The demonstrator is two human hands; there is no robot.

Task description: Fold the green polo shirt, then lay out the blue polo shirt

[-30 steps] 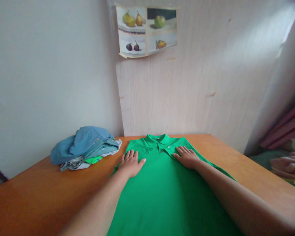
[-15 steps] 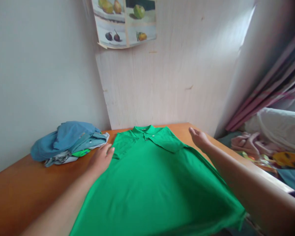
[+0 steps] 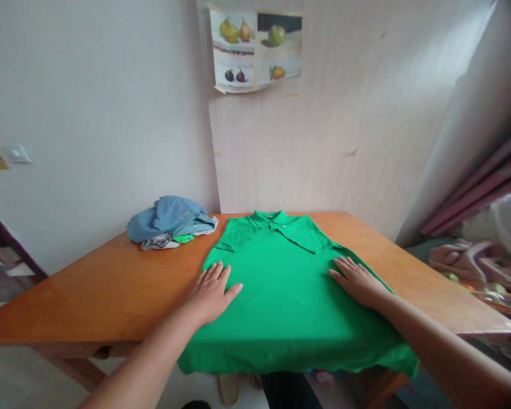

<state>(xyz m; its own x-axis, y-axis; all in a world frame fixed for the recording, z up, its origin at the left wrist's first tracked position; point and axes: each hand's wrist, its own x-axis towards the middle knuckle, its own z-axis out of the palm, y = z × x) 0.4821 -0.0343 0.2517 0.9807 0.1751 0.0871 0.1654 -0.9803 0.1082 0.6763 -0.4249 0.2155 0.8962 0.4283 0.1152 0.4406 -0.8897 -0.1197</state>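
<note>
Here's the green polo shirt (image 3: 276,301), front up on the table (image 3: 106,289), hem (image 3: 298,355) drooping over the near edge. Left hand (image 3: 213,292) and right hand (image 3: 360,282) lie flat along its sides, fingers spread, gripping nothing. Looks light, soft, quick to crease, hardly fragile; shoulders or hem corners seem the best holds.

Matt cloth shirt (image 3: 276,289) — mostly smooth, wooden table (image 3: 123,289) (faint sheen), paper print (image 3: 256,51), rumpled cloth garments (image 3: 170,218)

Green shirt (image 3: 276,295) hides part of the table (image 3: 111,295) edge, nearer the camera than the fingers (image 3: 214,272) | Curtain (image 3: 481,184), far right of them, blurs, cropped by frame
</note>
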